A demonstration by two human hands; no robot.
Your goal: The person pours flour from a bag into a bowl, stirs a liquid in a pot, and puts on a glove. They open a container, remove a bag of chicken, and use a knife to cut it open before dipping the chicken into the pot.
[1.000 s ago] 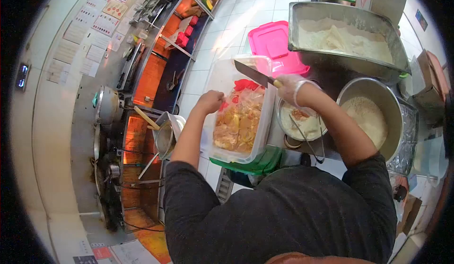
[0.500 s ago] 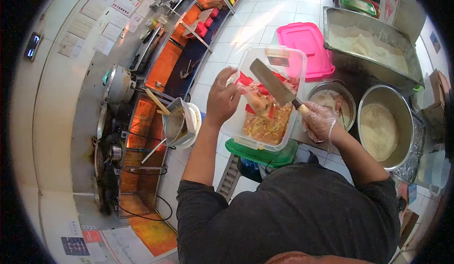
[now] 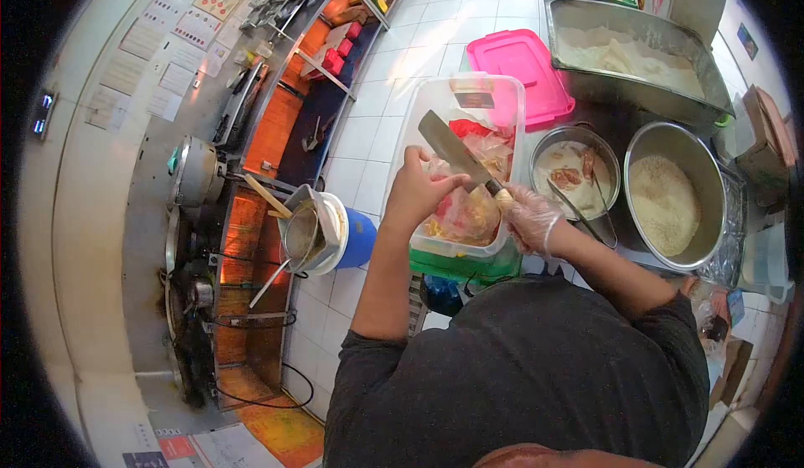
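My right hand [image 3: 533, 217], in a clear plastic glove, is closed round the handle of a large cleaver [image 3: 456, 148], whose blade slants up and left over a clear plastic box [image 3: 512, 116]. My bare left hand [image 3: 419, 191] is at the box's left side, its fingers bent and pinching a clear plastic bag [image 3: 461, 208]. Through the bag show pale and red contents, too blurred to name. Yellowish pieces of meat lie in the bottom of the box near me. Red and pale plastic fills its far part.
Right of the box stand a pot of milky liquid with meat and tongs [image 3: 578, 175], a steel bowl of crumbs [image 3: 710, 250] and a deep tray of flour [image 3: 569, 66]. A pink lid [image 3: 523, 74] lies behind. Left is a blue bucket [image 3: 358, 237] with a strainer.
My left hand has moved down and nearer the cleaver, with the bag now spread lower over the meat. The right hand and cleaver have shifted slightly left. The view has also shifted.
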